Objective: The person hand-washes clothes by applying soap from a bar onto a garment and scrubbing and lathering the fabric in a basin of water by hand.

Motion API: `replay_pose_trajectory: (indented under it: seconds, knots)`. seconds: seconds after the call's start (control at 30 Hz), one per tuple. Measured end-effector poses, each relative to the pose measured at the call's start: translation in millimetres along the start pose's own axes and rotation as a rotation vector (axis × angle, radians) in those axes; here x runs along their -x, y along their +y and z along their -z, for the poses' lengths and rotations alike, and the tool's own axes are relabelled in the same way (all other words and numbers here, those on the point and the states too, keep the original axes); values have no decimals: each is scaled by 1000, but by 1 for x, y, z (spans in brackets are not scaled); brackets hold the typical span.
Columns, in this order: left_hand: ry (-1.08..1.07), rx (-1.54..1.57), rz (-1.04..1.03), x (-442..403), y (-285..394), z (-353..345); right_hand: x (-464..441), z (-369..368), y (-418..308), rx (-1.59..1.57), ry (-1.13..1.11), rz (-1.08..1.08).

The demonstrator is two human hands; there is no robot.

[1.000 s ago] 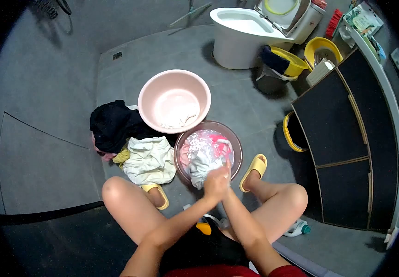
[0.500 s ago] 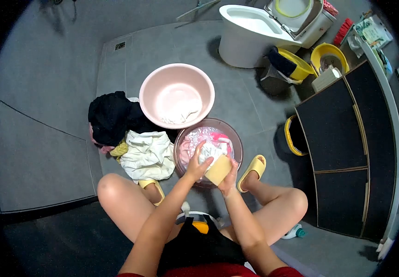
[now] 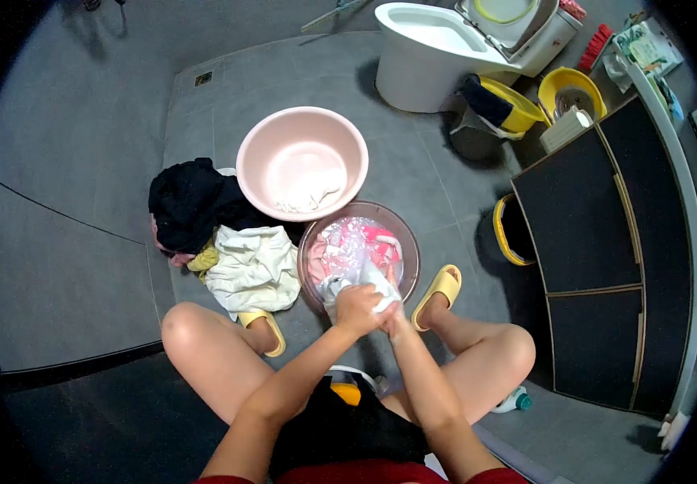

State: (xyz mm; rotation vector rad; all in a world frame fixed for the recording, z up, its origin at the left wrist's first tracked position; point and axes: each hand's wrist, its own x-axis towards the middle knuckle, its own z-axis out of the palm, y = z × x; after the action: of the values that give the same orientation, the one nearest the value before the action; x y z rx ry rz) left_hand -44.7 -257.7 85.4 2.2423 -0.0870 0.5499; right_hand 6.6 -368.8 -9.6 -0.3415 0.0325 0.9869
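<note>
My left hand (image 3: 356, 310) is closed on a wet white cloth (image 3: 372, 280), gripping it over the near side of a brownish see-through basin (image 3: 413, 262). Against the cloth's right side is my right hand (image 3: 395, 310), its fingers partly covered by the fabric and holding it. Sudsy water fills the basin, with pink and white laundry (image 3: 380, 236) soaking in it. Beyond it stands a larger pale pink basin (image 3: 251, 153) with a small white cloth (image 3: 312, 198) at its bottom.
Left of the basins lie a white garment (image 3: 255, 266) and dark clothes (image 3: 191, 202). Yellow slippers (image 3: 439, 294) flank the basin on my feet. A black bin (image 3: 512, 234) and a dark cabinet (image 3: 590, 242) stand right, a toilet (image 3: 413, 73) at the back.
The flat yellow piece at my right hand no longer shows. My left hand has come down and closed over the white cloth, which is now bunched between both hands.
</note>
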Motion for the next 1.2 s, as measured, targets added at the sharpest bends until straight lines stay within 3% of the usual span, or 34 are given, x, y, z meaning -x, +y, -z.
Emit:
replay_pose_trajectory:
  seconds: [0.03, 0.1, 0.13, 0.2, 0.23, 0.33, 0.37, 0.43, 0.47, 0.57, 0.6, 0.7, 0.73, 0.83, 0.87, 0.97, 1.0, 1.03, 1.1, 1.2]
  knots:
    - [7, -24, -31, -1, -4, -3, 2, 0, 4, 43, 50, -4]
    - [58, -47, 224, -11, -8, 1, 12, -74, 23, 494, 745, 144]
    - [68, -82, 383, -15, -21, -5, 6, -123, 12, 396, 807, 71]
    - [14, -115, 671, -13, -38, -8, 3, -99, 26, 621, 728, 268]
    - [-4, -125, 674, -11, -38, -11, 2, -97, 28, 736, 729, 338]
    - [-19, -129, 628, -11, -12, -2, 1, -91, 29, 676, 875, 509]
    - [1, -103, 535, -1, -11, -8, -1, -68, 19, 625, 851, 503]
    - [19, -57, 181, 5, 0, -11, 5, -55, -4, 178, 570, 178]
    - [-31, -116, 177, 3, 8, -3, 2, -46, -2, 66, 535, 122]
    - [45, -16, 81, -2, -4, -1, 7, -95, 1, 177, 577, 60]
    - [12, -77, 228, -5, -9, -1, 5, -92, 9, 249, 688, 78]
    - [141, -18, 544, -15, -21, -3, 7, -103, 28, 599, 734, 221]
    - [38, 21, 756, -16, -26, 0, 8, -94, 34, 686, 709, 279]
    - [-6, 60, 871, -16, -20, 8, 12, -112, 31, 732, 690, 331]
    - [-56, -12, 854, -8, -32, -10, 11, -100, 32, 561, 718, 429]
    - [-86, -4, 576, -1, -9, -9, 7, -77, 6, 498, 693, 488]
    - [-52, -16, 438, 1, 4, -5, 3, -66, -4, 334, 715, 316]
    - [-57, 7, 288, 3, 7, -6, 8, -56, -7, 139, 562, 179]
    - [-76, 12, 79, -2, 12, 3, 7, -67, -6, -28, 402, 90]
    - [-53, -53, 166, -11, -3, -1, 12, -96, 0, 169, 563, 69]
